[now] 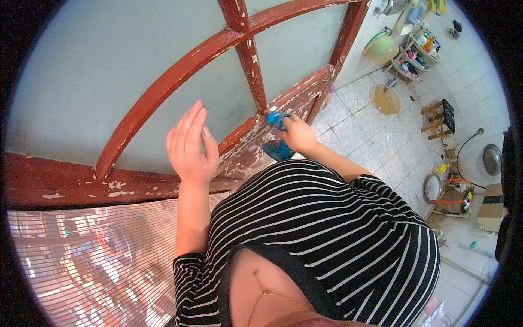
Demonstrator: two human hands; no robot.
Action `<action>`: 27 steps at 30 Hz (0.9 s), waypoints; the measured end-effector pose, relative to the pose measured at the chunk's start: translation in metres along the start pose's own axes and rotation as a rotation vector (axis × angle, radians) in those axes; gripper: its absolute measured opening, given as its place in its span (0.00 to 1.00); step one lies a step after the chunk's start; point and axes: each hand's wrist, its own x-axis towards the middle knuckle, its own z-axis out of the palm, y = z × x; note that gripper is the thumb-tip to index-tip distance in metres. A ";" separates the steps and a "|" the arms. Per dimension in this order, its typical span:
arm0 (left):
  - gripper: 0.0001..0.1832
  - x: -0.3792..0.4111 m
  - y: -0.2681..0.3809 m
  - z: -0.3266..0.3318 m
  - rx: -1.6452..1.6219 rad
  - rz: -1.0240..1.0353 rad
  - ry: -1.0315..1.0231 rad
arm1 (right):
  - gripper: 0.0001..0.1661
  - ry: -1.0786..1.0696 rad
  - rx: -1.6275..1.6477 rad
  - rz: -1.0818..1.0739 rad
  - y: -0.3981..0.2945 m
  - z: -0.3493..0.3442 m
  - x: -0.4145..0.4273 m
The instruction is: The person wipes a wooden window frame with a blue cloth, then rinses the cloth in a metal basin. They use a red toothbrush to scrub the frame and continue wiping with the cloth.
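Observation:
A red wooden door (249, 45) with peeling paint and frosted glass panes (196, 106) stands before me. My right hand (301, 134) grips a blue cloth (278, 120) at the door's lower rail, close below the foot of the upright glazing bar. Part of the cloth hangs below the fingers, dark blue with some red. My left hand (192, 149) is raised in front of the lower glass pane, palm towards the door, fingers extended and thumb apart, holding nothing. Whether it touches the glass I cannot tell.
A basin (385, 100) sits on the tiled floor (359, 126) to the right, with a small wooden-legged stool (438, 118) beyond. A corner rack (416, 55) holds several bottles; a green basin (382, 48) hangs nearby. A slatted, see-through curtain (147, 245) is at lower left.

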 end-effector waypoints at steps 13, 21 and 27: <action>0.24 0.037 0.040 0.061 -0.112 0.006 -0.187 | 0.17 0.297 -0.048 -0.154 0.042 -0.020 0.060; 0.27 0.039 0.053 0.085 -0.091 -0.177 -0.157 | 0.14 0.601 0.039 0.361 0.151 -0.093 0.098; 0.23 0.048 0.064 0.099 -0.093 -0.197 -0.064 | 0.18 -0.018 0.205 -0.197 0.050 -0.007 0.069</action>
